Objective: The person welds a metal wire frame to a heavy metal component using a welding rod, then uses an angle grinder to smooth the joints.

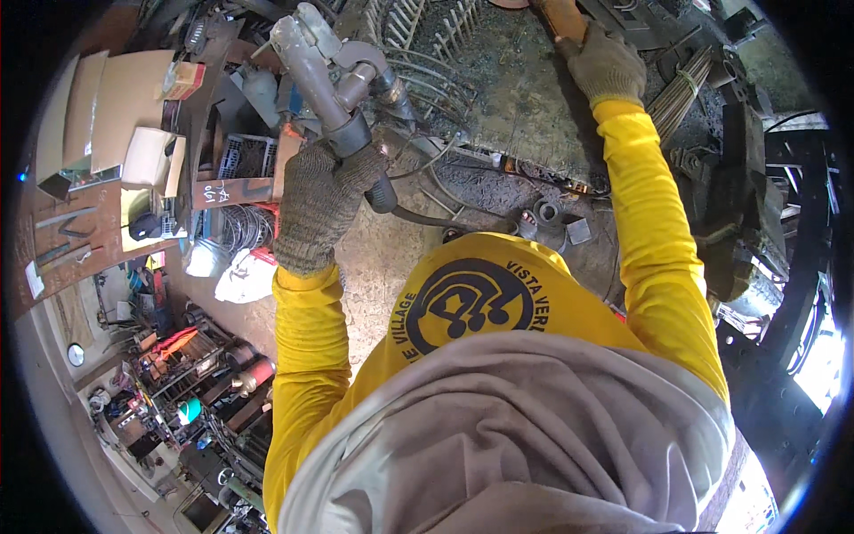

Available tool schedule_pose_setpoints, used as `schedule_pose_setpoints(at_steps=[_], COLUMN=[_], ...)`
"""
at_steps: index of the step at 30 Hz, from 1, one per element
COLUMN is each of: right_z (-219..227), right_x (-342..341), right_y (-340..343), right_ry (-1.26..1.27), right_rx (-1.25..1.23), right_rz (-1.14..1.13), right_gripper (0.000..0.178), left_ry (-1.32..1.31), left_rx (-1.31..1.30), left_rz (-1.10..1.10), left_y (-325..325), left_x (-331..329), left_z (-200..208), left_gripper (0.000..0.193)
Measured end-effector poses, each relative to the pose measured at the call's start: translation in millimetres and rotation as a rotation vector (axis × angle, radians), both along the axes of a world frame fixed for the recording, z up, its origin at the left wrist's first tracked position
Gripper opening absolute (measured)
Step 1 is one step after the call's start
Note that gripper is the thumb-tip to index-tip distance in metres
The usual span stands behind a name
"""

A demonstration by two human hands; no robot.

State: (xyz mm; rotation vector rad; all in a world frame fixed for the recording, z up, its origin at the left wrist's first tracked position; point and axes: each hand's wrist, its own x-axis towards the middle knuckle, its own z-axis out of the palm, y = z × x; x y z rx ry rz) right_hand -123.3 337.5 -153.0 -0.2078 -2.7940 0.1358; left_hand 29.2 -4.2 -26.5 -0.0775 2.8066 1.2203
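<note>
My left hand (316,205), in a grey knit glove, is closed round the lower end of a grey tubular metal piece (311,76). Next to the piece's upper part, a curved pipe elbow (363,58) bends over. Below the glove's thumb a dark rounded end (382,196) shows, and a black cable (422,218) runs from it. Farther forward and to the right, my right hand (609,67), gloved too, grips an orange-brown handle-like piece (562,20). The picture's upper edge cuts that piece off, so its kind is unclear.
A dark, gritty worktable (534,111) spans ahead, bearing curved metal rods (431,76) and spiky metal strips (458,31). Thin rods lie in a bundle (685,93) at right. Cardboard boxes (116,107) stand at left. Metal rings (547,212) lie on the floor below the table.
</note>
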Motion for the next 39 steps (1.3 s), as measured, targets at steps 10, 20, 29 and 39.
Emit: schedule_pose_setpoints(at_steps=[10,20,29,39], right_z=[51.4,48.7,10.2,-49.0], right_x=[142.7,141.7,140.2,176.2], right_y=[-162.0,-191.2,-116.9,-49.2], right_ry=[-0.184,-0.112,-0.221,-0.253], right_rx=[-1.194,-0.936,-1.816,-1.831], right_rz=[0.941,0.854,0.676,0.242], right_gripper=[0.052,0.073,0.05,0.053], left_ry=[0.033,0.053,0.128,0.28], left_rx=[0.005,-0.047,-0.337,-0.552], left_rz=[-0.034,-0.035,-0.06,-0.156], left_y=[-2.4,4.8,1.9,2.2], left_x=[0.7,0.4,3.7,3.1], left_z=[-1.2,1.3,-6.7,-7.5], left_gripper=[0.031,0.034,0.041,0.027])
